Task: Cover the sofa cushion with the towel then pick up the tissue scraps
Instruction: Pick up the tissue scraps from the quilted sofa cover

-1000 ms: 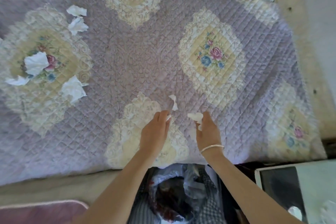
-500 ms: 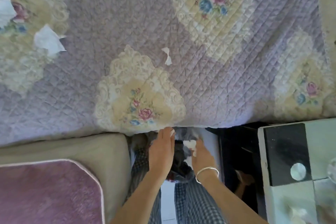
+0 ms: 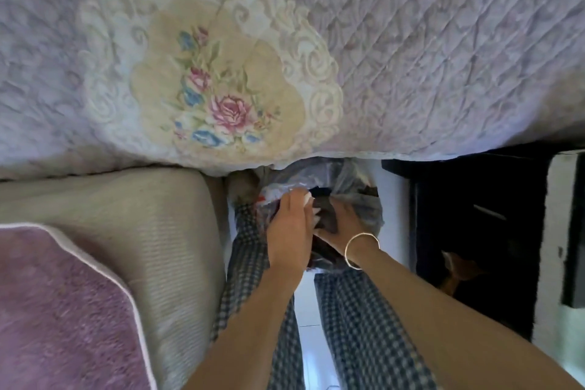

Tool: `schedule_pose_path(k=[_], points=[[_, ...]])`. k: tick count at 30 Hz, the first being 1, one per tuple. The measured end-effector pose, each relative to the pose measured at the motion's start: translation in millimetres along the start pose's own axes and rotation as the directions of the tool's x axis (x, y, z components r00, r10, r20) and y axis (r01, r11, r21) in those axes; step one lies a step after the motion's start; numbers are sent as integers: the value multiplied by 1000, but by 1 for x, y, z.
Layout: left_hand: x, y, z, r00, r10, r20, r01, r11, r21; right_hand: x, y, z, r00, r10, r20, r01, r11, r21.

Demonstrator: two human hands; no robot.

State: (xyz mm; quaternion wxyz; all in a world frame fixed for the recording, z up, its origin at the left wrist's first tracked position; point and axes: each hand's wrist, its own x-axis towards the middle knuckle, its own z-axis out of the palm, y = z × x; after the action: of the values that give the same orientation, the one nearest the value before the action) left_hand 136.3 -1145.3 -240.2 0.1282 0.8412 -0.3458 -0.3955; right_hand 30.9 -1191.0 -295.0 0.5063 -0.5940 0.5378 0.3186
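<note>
Left hand (image 3: pixel 289 225) and right hand (image 3: pixel 340 220) meet at the mouth of a translucent plastic bag (image 3: pixel 351 180) below the sofa edge. White tissue scraps (image 3: pixel 308 199) show between the fingers; which hand pinches them cannot be determined. A bangle (image 3: pixel 361 247) circles the right wrist. The quilted floral towel (image 3: pixel 411 57) lies spread over the sofa cushion (image 3: pixel 142 215) above.
</note>
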Motion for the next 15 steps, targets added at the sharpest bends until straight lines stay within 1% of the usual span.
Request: schedule_pose_path(k=[3, 6, 8, 10, 12, 15], points=[[2, -2, 15, 997, -62, 56, 61, 998, 17, -4, 4, -4, 994, -37, -106, 36, 999, -16], [2, -4, 26, 960, -185, 211, 190, 982, -3, -16, 4, -12, 967, -17, -255, 7, 999, -40], [-1, -6, 28, 931, -221, 291, 228, 974, 11, -25, 3, -20, 946, -18, -324, -4, 998, -68], [-4, -3, 23, 934, -202, 295, 203, 979, 28, -34, -1, -31, 934, -16, -358, -10, 998, -69], [-6, 1, 14, 938, -197, 284, 193, 980, 40, -43, -6, -40, 934, -19, -355, -12, 996, -83], [-5, 6, -4, 928, -236, 289, 235, 971, 40, -51, -17, -52, 934, -24, -356, -9, 996, -89]])
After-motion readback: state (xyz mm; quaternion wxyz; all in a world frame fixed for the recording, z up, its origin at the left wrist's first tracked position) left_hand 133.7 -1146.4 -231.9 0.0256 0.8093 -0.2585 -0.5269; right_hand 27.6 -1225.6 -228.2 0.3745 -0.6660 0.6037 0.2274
